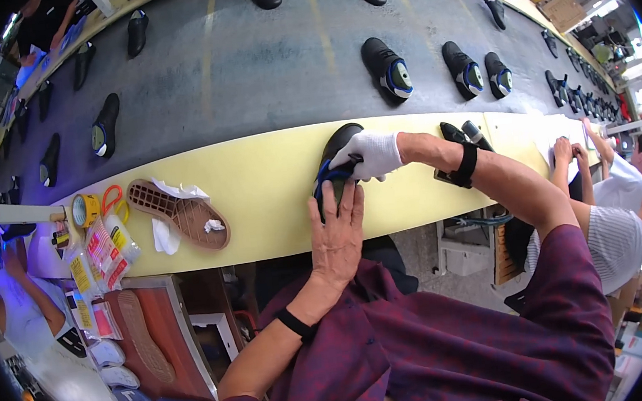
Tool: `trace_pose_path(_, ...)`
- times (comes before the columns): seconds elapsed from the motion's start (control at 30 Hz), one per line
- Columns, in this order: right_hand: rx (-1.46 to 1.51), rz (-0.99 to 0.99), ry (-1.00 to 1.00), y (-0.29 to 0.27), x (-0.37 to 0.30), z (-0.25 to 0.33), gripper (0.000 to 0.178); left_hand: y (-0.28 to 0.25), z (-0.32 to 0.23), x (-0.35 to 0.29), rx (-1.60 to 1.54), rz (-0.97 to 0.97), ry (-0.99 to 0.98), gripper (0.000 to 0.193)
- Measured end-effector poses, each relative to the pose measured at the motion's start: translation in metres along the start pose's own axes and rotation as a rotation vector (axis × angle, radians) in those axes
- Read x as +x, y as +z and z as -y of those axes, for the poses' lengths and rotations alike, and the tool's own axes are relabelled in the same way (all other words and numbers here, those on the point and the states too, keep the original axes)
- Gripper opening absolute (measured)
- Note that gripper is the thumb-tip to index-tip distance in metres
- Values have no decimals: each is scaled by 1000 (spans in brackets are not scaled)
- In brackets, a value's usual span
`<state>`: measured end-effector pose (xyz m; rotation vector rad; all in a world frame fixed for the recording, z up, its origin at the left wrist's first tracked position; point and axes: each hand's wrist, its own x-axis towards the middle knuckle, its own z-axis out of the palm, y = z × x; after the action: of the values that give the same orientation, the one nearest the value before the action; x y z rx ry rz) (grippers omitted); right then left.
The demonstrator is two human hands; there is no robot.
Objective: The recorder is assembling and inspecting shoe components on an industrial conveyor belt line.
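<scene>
On the cream table edge in front of me lies a black shoe (340, 138) with blue trim, toe pointing away. My left hand (337, 226), bare, rests on its heel end with the fingers stretched out and slightly apart. A white glove covers my right hand (375, 155), whose fingers are curled closed at the shoe's opening. Something small and dark shows under those gloved fingers; its kind is hidden. The heel and the inside of the shoe are partly covered by both hands.
Several black shoes, one here (386, 69), lie on the grey belt (262, 67). Left on the table are a brown sole (209, 203), yellow tape roll (85, 211), orange-handled scissors (113, 199) and plastic packets (106, 252). Dark items (453, 132) lie at right; other people work around.
</scene>
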<state>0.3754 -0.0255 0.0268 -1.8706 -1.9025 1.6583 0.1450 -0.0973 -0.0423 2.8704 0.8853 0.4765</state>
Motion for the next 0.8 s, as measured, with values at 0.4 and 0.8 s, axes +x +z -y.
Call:
trace_pose_path(0.4,-42,607,-22,-60,25,-31,62,18,34,-2,-360,-82,176,39)
trace_pose_path(0.8,-104,309,-110,-35,11,-41,38,20,54,6,-460,-68,301,19)
